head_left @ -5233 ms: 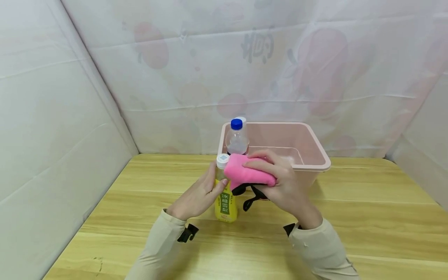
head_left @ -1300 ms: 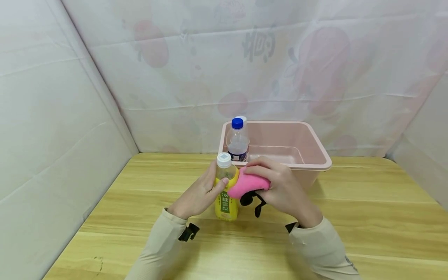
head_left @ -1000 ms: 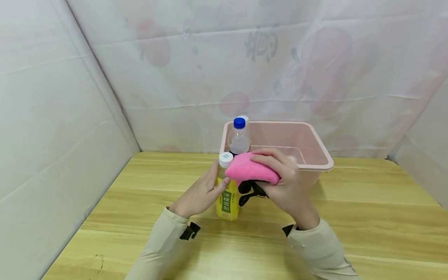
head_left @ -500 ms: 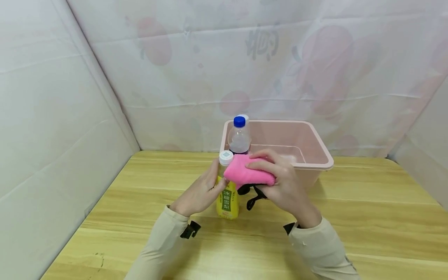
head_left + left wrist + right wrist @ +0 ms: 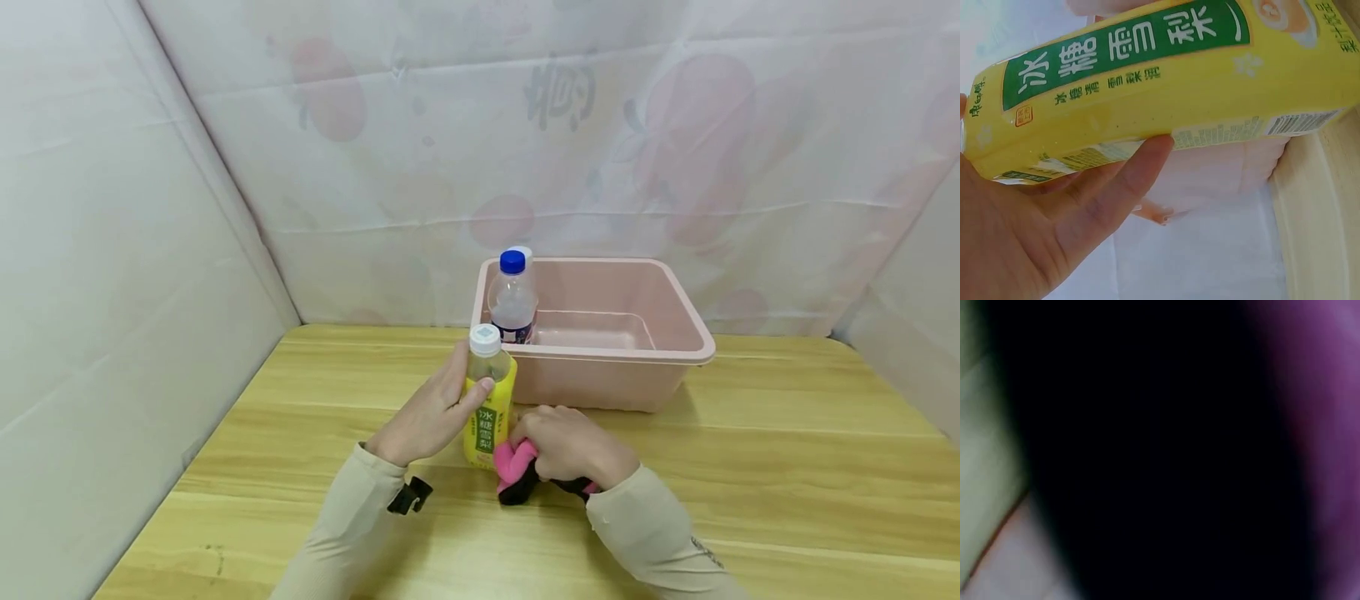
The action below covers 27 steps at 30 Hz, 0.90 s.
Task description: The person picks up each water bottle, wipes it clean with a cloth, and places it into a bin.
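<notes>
My left hand (image 5: 431,417) holds a yellow-labelled drink bottle (image 5: 487,417) upright on the table, thumb across its front. In the left wrist view the yellow label (image 5: 1210,75) fills the upper part, and my left hand (image 5: 1041,231) wraps it from the lower left. My right hand (image 5: 573,446) grips a soft pink and black cloth (image 5: 513,467) low beside the bottle's base. Part of the cloth is hidden under the hand. The black side of the cloth (image 5: 1160,450) blocks most of the right wrist view.
Behind the hands stands a pale pink plastic basin (image 5: 600,379). A blue-capped clear bottle (image 5: 513,304) and a white-capped one (image 5: 525,254) stand at its left end. The wooden table (image 5: 787,467) runs back to a printed fabric wall (image 5: 420,167).
My right hand has moved the cloth down from the bottle's shoulder to beside its base, near the table. The basin's front is uncovered. My left hand keeps its hold on the bottle.
</notes>
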Tool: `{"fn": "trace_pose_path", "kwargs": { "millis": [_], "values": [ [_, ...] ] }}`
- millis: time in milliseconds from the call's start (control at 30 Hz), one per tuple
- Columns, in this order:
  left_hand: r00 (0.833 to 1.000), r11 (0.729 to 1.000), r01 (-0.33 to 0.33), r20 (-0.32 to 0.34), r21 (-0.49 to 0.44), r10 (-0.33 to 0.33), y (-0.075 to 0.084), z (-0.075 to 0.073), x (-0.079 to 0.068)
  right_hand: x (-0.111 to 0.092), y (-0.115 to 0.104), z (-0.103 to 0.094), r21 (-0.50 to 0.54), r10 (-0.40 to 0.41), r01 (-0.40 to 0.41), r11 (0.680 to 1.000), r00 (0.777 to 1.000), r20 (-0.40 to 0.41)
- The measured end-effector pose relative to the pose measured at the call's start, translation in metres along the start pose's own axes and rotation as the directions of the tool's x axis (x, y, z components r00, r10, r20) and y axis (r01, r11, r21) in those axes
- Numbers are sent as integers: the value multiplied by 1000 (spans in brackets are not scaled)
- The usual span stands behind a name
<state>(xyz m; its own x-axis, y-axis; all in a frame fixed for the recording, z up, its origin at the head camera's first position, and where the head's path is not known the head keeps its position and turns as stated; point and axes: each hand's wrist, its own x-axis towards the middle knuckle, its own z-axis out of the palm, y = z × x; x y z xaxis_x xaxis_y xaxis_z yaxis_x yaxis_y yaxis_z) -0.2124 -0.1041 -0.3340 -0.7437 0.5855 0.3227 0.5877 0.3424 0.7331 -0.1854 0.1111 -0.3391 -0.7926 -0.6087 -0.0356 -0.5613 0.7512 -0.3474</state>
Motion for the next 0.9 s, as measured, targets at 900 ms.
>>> {"fn": "trace_pose_path", "kwargs": {
  "millis": [900],
  "values": [
    [971, 998, 25, -240, 59, -10, 3, 16, 3, -6, 8, -10, 87, 11, -17, 996, 998, 59]
  ]
}}
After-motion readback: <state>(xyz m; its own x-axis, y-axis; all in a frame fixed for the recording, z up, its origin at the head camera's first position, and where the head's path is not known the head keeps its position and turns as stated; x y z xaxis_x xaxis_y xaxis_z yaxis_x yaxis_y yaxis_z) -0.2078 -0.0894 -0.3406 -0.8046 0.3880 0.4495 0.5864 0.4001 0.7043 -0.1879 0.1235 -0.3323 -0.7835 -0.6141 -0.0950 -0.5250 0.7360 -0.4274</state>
